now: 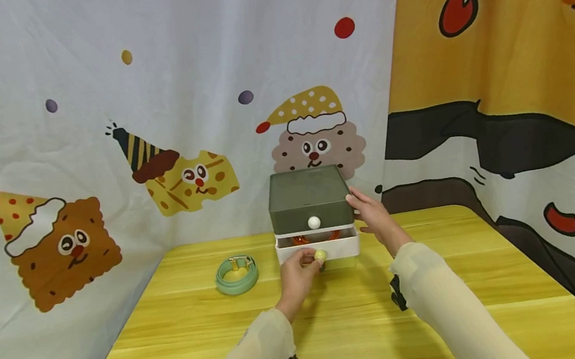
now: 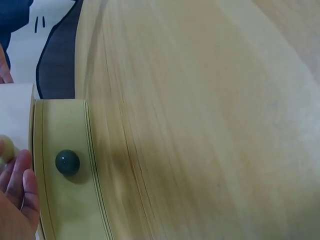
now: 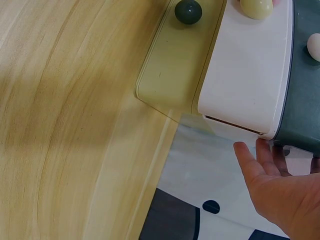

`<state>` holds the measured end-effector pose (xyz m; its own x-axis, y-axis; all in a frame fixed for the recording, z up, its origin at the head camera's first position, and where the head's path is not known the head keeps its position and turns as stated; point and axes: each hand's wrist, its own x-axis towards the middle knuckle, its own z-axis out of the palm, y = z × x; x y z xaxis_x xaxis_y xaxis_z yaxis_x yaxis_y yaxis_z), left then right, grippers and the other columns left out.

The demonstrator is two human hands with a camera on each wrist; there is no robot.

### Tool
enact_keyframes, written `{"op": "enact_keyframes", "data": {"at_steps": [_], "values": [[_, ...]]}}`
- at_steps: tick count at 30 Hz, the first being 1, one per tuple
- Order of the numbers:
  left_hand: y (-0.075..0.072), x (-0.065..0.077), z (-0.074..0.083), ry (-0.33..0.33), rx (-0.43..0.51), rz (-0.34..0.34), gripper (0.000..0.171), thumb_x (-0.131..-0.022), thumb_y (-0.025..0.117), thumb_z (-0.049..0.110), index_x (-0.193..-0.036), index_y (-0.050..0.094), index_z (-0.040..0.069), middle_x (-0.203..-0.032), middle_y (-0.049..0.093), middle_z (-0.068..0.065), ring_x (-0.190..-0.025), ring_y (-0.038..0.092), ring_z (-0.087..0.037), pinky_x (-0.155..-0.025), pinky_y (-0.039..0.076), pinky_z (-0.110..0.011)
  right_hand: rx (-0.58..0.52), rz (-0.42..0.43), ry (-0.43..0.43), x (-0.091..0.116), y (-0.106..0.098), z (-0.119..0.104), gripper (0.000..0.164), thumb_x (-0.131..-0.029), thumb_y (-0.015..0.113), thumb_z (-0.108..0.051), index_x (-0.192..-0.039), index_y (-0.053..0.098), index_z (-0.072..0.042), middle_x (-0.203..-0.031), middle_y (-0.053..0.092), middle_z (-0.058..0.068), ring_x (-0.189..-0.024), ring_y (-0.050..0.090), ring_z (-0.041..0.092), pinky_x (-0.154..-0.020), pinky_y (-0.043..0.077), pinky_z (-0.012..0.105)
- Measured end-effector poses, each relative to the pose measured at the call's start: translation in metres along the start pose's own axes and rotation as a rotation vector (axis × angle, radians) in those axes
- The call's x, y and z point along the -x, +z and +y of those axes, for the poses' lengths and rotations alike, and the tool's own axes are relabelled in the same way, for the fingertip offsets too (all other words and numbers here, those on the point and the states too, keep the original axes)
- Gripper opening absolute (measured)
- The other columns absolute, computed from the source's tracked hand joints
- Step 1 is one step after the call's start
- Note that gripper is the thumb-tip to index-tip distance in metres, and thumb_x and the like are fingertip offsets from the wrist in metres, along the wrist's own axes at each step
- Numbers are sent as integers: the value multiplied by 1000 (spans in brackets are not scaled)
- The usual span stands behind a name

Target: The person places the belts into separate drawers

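A small drawer box with a dark green top drawer point(image 1: 310, 202) stands toward the back of the table. Its white middle drawer point(image 1: 344, 248) is pulled partway out, and something orange and curved point(image 1: 301, 240) shows inside. My left hand point(image 1: 299, 275) pinches the pale yellow knob point(image 1: 321, 255) of that white drawer. The right hand point(image 3: 287, 192) touches the box's right side, fingers extended along it. Below, the yellow bottom drawer point(image 2: 62, 125) with its dark green knob point(image 2: 67, 162) is closed.
To the left of the box lies a rolled light green belt point(image 1: 237, 276) with a gold-coloured buckle. The wooden table point(image 1: 179, 348) ends close behind the box. A curtain point(image 1: 173, 85) with cartoon prints hangs at the back.
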<state>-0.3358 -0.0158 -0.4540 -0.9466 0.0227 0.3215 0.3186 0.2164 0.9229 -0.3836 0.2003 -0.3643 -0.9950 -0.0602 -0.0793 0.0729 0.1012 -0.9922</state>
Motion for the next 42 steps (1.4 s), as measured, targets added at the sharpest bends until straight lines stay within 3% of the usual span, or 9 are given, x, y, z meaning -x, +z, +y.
{"op": "enact_keyframes", "data": {"at_steps": [19,30,37,42], "values": [[1,-15,-5,-8,-29,22,16,-85,77,0,-100,72,2,-88,71,-9,-78,67,-16,-63,56,-25,-8,2,-13,1,1,-1,62,-104,45,-49,-158,18,-38,-164,16,5,-144,27,40,-111,24,65],[2,-19,-8,37,-61,34,16,-83,79,2,-97,73,1,-86,72,-8,-81,67,-18,-66,54,-24,-5,21,-11,1,2,-5,60,-106,44,-43,-159,19,-33,-163,19,10,-145,25,41,-112,21,63],[2,-21,-7,2,-78,27,16,-84,78,2,-99,74,3,-88,72,-6,-84,68,-17,-69,55,-26,6,38,12,-1,4,-11,59,-106,43,-38,-159,20,-31,-163,19,10,-144,27,41,-112,24,62],[2,-23,-9,-16,-68,27,16,-84,78,2,-99,74,3,-89,72,-7,-84,67,-17,-70,54,-26,35,43,14,-2,3,-11,58,-106,41,-44,-159,21,-33,-163,19,9,-143,29,40,-112,24,62]]}}
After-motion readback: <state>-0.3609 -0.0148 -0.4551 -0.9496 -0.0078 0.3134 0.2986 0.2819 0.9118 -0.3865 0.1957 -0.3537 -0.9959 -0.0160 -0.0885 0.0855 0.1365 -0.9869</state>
